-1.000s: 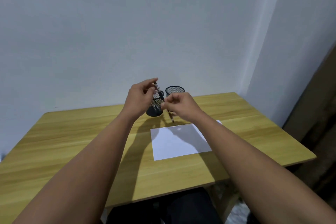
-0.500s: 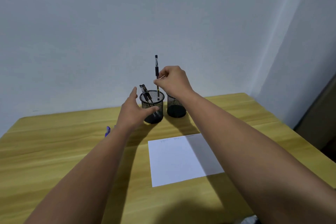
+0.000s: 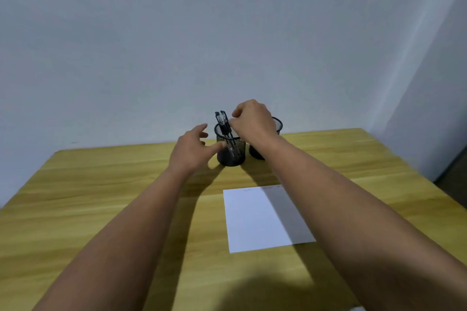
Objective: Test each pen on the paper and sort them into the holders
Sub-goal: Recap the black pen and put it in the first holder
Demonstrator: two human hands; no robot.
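Observation:
Two black mesh holders stand at the back of the wooden table (image 3: 101,197). The left holder (image 3: 231,150) contains several dark pens (image 3: 222,121) leaning left, tops above the rim. The right holder (image 3: 277,124) is mostly hidden behind my right hand (image 3: 252,121). That hand hovers over the left holder's rim, fingertips bunched against the pens; whether they still pinch one is not visible. My left hand (image 3: 192,149) is spread beside the left holder, thumb touching its mesh wall. A white paper (image 3: 252,219) with faint scribbles along its far edge lies nearer to me.
A pale wall rises right behind the holders and meets a second wall at the right. A dark piece of furniture (image 3: 454,171) shows past the table's right edge. My forearms cross the table's middle and shade part of the paper.
My right hand has come down from above the left holder, and the pen it held upright now stands among the others inside. My left hand stays beside that holder.

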